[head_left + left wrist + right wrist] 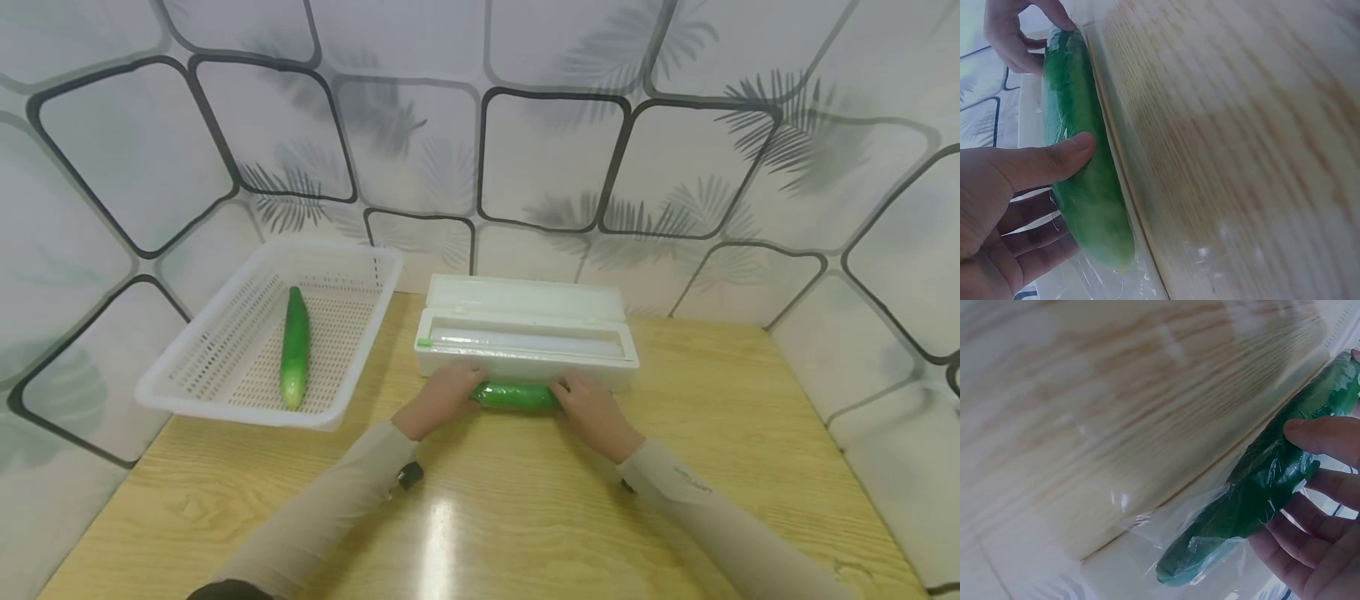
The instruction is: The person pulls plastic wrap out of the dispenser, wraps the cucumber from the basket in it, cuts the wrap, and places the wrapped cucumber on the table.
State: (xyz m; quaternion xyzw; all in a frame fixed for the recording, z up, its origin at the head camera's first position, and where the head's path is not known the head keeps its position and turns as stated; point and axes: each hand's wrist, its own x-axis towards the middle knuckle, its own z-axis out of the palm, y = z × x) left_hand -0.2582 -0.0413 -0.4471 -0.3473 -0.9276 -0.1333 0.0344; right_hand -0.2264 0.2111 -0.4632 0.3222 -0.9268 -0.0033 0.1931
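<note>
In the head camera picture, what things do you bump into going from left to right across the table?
White basket → bare cucumber inside it → left hand → wrapped cucumber → right hand.

Head overview from above; wrists close, sharing cucumber (516, 395).

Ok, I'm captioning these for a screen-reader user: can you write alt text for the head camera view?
Two hands, left hand and right hand, hold the ends of a film-wrapped cucumber on a wooden table, right in front of an open white cling-film dispenser. To the left, a second cucumber lies in a white perforated basket.
</note>
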